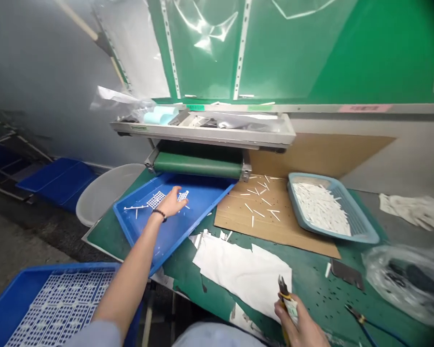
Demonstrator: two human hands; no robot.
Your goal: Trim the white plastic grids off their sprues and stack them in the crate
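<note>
The green counter (307,272) lies beneath both hands. Below the left hand (171,202) sits a blue tray (210,195); left of the right hand (300,324), a white cloth (238,270). The right hand grasps nippers (284,292). The left hand's fingers curve about a white grid piece (183,196) in the tray; whether they grip, I cannot tell.

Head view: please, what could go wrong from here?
The blue tray under the left hand has a corner near the bench edge, so a push might tip it. The grid at that hand looks thin and might bend. The cutters in the right hand might snag the sheet.
</note>
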